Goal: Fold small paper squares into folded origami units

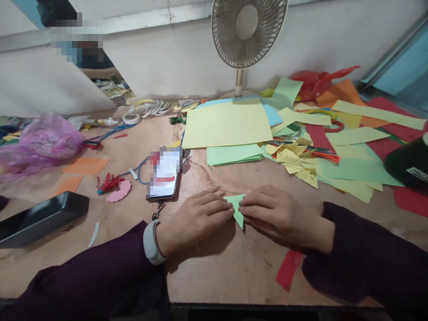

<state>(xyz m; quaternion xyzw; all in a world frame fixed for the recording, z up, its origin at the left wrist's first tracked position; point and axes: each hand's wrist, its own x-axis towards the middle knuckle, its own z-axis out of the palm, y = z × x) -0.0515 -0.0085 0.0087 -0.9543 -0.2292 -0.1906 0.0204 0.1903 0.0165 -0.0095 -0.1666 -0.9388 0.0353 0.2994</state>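
A small green paper triangle [238, 211] lies on the wooden table between my two hands, one point toward me. My left hand [200, 215], with a pale band at the wrist, has its fingers together and pressed on the triangle's left side. From the right, my right hand [272, 211] pinches the other edge, its thumb and fingertips closed on the paper. Parts of the triangle are hidden under the fingers. A phone [165, 174] with a lit screen lies just beyond my left hand. Several folded yellow paper pieces [296, 161] are heaped beyond my right hand.
Yellow sheets [227, 125] lie over green sheets [234, 155] at the back. A fan [247, 26] stands behind them. A black case [43, 220] and purple plastic bag [53, 138] are at left. A dark bottle [409, 162] stands right; a red strip [288, 269] lies near my right sleeve.
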